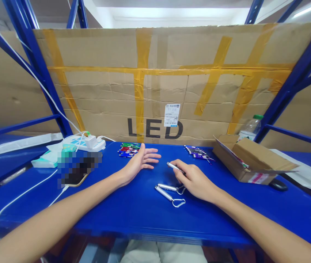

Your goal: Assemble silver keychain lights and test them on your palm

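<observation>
My right hand [192, 179] is closed around a slim silver keychain penlight [172, 167], its dark-tipped end pointing up and left from my fingers. Just below it, two similar silver penlights with carabiner clips lie on the blue table: the upper penlight [166, 187] and the lower penlight [164, 193]. My left hand [137, 165] is held above the table, fingers stretched out and nothing in them. Beyond it sits a group of green, red and blue penlights [128, 150], partly hidden by the hand. Several purple and dark penlights [197, 152] lie at the back, right of centre.
An open cardboard box [234, 166] stands at right, beside a dark computer mouse [278, 185] and a plastic bottle [250, 128]. At left are a phone [80, 171], a tissue pack [47, 157], a power strip [96, 143] and white cables. Tall cardboard [108, 95] closes the back.
</observation>
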{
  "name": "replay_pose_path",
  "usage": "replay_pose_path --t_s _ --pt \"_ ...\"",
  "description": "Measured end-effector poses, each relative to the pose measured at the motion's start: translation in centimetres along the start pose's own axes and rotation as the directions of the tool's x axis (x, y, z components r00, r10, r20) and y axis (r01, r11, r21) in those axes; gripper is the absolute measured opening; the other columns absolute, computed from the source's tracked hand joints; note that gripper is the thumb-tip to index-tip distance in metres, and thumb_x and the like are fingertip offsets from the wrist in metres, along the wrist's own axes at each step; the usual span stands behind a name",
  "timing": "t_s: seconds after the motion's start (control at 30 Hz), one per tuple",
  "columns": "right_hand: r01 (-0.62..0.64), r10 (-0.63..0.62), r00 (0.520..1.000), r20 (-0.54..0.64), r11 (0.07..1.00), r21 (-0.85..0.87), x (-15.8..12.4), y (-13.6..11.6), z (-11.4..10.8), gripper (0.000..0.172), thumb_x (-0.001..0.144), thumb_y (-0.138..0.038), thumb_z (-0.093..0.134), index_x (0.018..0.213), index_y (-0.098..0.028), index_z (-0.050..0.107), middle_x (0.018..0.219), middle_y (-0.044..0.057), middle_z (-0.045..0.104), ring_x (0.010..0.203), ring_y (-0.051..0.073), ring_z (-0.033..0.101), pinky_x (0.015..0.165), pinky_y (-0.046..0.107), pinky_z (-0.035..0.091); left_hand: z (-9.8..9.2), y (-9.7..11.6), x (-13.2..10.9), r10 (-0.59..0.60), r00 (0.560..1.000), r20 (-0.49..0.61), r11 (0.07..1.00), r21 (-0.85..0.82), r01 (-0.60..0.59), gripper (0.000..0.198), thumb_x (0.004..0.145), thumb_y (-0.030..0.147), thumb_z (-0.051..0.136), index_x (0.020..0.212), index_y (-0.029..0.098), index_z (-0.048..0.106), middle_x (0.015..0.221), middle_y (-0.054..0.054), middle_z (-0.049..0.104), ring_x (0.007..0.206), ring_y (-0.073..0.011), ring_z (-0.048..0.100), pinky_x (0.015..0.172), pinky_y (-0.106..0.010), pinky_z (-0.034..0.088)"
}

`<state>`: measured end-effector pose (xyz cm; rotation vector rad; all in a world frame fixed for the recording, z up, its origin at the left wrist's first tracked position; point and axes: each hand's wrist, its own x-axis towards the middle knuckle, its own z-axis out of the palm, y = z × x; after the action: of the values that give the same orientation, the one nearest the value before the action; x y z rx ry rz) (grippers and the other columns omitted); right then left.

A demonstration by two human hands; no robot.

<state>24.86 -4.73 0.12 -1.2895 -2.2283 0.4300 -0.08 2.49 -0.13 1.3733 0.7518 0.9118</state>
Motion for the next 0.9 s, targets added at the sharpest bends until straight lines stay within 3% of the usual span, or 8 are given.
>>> replay_pose_path --t_s 0.27,0.5,0.73,0.9 --pt "0.032 -0.033 0.993 0.115 0.999 0.009 -0.03 0.08 0.40 0.030 0.113 -0.037 0.040 0.126 -0.022 0.062 0.076 -0.001 0.067 0.065 0.019 0.063 0.067 0.030 0.041 -0.14 -0.06 0.20 0.004 1.000 -0.002 1.000 -0.014 -0.004 0.083 0.101 0.085 0.036 0.138 0.016 0.066 0.141 -0.020 0.071 0.127 -0.0354 0.067 0.093 -0.042 0.055" --pt "-0.040 0.043 0.995 -0.094 0.999 0.034 0.06 0.26 0.09 0.029 0.114 -0.043 0.033 0.124 -0.024 0.054 0.083 0.000 0.069 0.073 0.021 0.065 0.070 0.031 0.041 -0.12 0.02 0.08 -0.006 1.000 0.001 1.000 0.005 0.006 0.081 0.102 0.083 0.034 0.139 0.018 0.065 0.141 -0.019 0.071 0.127 -0.0340 0.067 0.095 -0.041 0.055" --pt "0.013 -0.002 0.993 0.115 0.995 -0.098 -0.13 0.30 0.33 0.025 0.112 -0.036 0.040 0.121 -0.025 0.060 0.080 0.001 0.069 0.071 0.021 0.065 0.068 0.030 0.039 0.03 0.07 0.05 -0.007 1.000 -0.004 1.000 0.000 0.007 0.082 0.102 0.084 0.035 0.138 0.016 0.065 0.140 -0.019 0.072 0.126 -0.0343 0.068 0.094 -0.041 0.055" --pt "-0.067 0.068 0.998 0.011 0.995 -0.069 0.03 0.53 0.36 0.031 0.114 -0.041 0.035 0.130 -0.024 0.055 0.080 0.001 0.071 0.070 0.022 0.067 0.066 0.030 0.039 0.05 0.19 0.02 0.003 1.000 -0.009 1.000 0.002 -0.003 0.079 0.102 0.082 0.037 0.137 0.017 0.066 0.139 -0.018 0.072 0.125 -0.0334 0.068 0.093 -0.040 0.055"
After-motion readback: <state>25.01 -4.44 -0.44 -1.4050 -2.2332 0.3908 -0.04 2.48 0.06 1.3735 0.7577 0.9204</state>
